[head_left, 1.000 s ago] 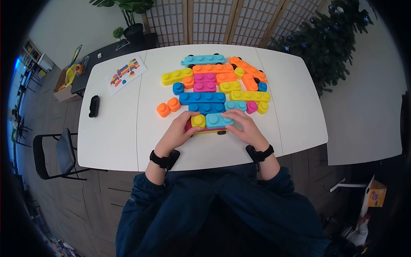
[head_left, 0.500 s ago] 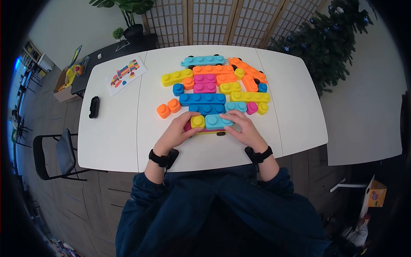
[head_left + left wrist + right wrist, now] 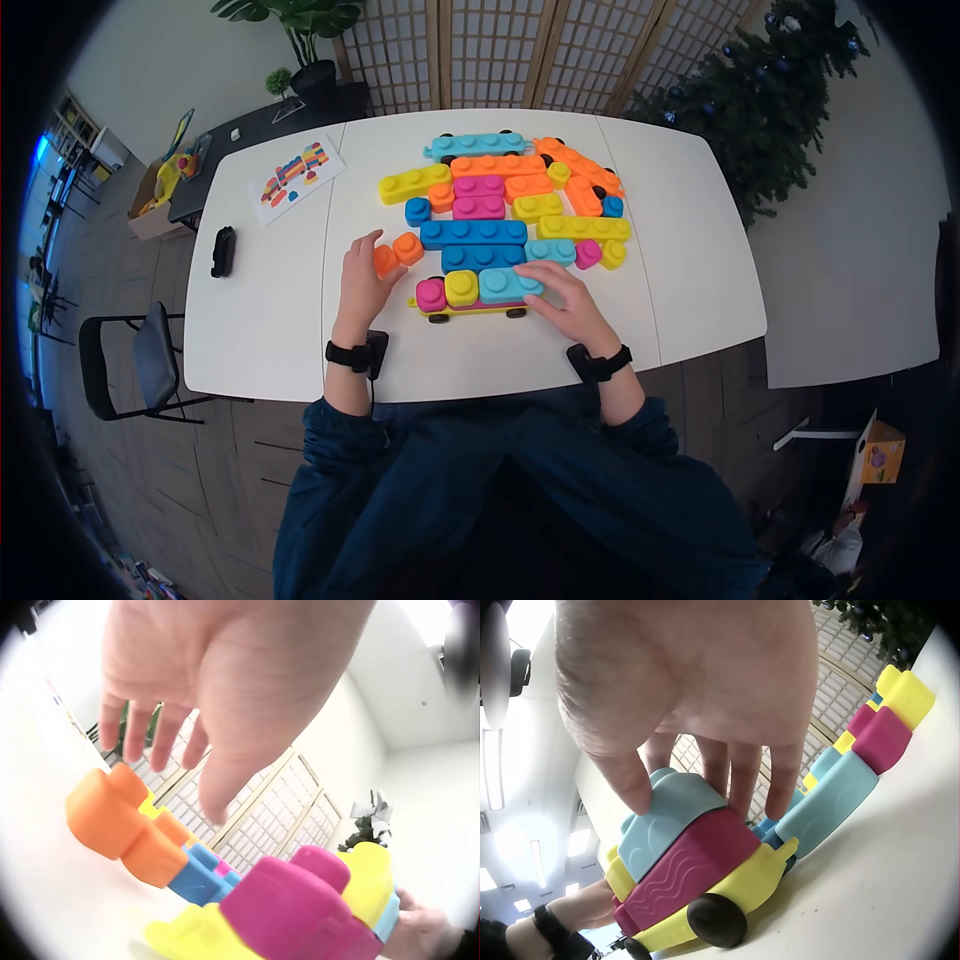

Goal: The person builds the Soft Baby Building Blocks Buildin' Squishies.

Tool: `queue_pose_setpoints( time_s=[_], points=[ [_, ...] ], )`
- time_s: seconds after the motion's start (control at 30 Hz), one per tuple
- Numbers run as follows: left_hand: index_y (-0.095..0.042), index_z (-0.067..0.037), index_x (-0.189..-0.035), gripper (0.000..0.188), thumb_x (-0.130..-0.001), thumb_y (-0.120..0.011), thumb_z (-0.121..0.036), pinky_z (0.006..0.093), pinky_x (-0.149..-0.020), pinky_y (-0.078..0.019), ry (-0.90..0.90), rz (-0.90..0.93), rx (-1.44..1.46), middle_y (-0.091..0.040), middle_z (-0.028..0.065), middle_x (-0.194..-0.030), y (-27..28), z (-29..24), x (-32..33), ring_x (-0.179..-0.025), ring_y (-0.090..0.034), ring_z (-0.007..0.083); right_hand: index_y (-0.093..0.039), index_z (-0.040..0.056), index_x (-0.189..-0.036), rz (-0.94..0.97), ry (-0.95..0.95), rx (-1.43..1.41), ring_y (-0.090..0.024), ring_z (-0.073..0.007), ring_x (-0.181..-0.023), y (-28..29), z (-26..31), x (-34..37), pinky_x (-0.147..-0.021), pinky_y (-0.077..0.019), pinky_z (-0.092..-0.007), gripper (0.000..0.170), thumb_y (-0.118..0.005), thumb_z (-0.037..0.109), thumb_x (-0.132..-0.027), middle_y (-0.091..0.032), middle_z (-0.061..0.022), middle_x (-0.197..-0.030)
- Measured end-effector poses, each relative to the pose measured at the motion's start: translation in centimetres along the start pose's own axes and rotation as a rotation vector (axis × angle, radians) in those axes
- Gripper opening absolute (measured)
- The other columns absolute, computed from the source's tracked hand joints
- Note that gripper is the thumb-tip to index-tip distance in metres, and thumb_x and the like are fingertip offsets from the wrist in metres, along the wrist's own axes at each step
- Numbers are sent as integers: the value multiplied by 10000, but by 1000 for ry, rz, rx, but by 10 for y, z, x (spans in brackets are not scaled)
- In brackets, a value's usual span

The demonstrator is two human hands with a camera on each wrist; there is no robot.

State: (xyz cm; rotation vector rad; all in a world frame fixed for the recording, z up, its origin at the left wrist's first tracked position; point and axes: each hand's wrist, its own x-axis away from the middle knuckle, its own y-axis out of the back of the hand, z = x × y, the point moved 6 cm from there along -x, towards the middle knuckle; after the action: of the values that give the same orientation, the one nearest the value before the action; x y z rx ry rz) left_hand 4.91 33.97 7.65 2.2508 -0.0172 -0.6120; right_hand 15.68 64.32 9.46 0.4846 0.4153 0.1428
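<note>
While the left hand (image 3: 364, 287) hangs spread by orange blocks (image 3: 408, 248) and the right hand (image 3: 577, 304) pinches the pale-blue block (image 3: 503, 287) atop the toy car (image 3: 753, 879) on the surface (image 3: 255, 335), these look light, stiff, best held by their sides.

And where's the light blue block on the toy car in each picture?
Head: light blue block, near the middle, in the right hand.
Left wrist: the block, a sliver at lower right.
Right wrist: the block, left of centre, under that hand.
Shared landmark: yellow wheeled base, in all three.
</note>
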Motion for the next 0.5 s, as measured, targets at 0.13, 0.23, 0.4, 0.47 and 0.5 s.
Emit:
queue_pose_setpoints(
  time_s=[0.13,0.23,0.4,0.47,0.5],
  points=[
    [-583,-40,-1279,592,-761,-852,-132,432,-935,-524,165,125,15,-651,171,-1211,-15,31,2,-1091,-634,365,-647,99,-1329,-9,-4,-18,-616,-313,-1185,-2,-1,0,-1020,-477,-373,422,-681,82,-909,-627,-135,-1276],
    [-599,-39,-1259,561,-763,-847,-120,425,-911,-542,248,169,12,-676,171,-1164,-10,34,-3,-1047,-660,356,-655,91,-1317,-12,-16,-12,-617,-308,-1198,-1,-1,0,-1023,-479,-371,413,-686,77,-905,-638,-141,-1283],
    [-622,-43,-1244,510,-783,-830,-109,398,-920,-544,137,46,196,-685,165,-1140,27,-19,-15,-1043,-671,344,-603,101,-1370,-24,-77,-25,-616,-285,-1221,-2,-3,1,-1016,-486,-374,484,-713,95,-899,-649,-138,-1299],
    [-621,-46,-1255,506,-794,-820,-105,385,-928,-537,-76,116,325,-681,154,-1150,35,-62,-18,-1059,-665,337,-582,101,-1387,-33,-158,-85,-616,-277,-1226,-4,-9,3,-1012,-489,-374,511,-724,104,-897,-651,-135,-1306],
    [-621,-46,-1255,506,-794,-820,-105,385,-928,-537,-74,117,325,-681,154,-1150,35,-75,-18,-1059,-665,337,-567,96,-1389,-62,-140,-96,-626,-270,-1202,-5,-12,4,-1001,-493,-372,521,-734,113,-895,-653,-127,-1297]
  ],
)
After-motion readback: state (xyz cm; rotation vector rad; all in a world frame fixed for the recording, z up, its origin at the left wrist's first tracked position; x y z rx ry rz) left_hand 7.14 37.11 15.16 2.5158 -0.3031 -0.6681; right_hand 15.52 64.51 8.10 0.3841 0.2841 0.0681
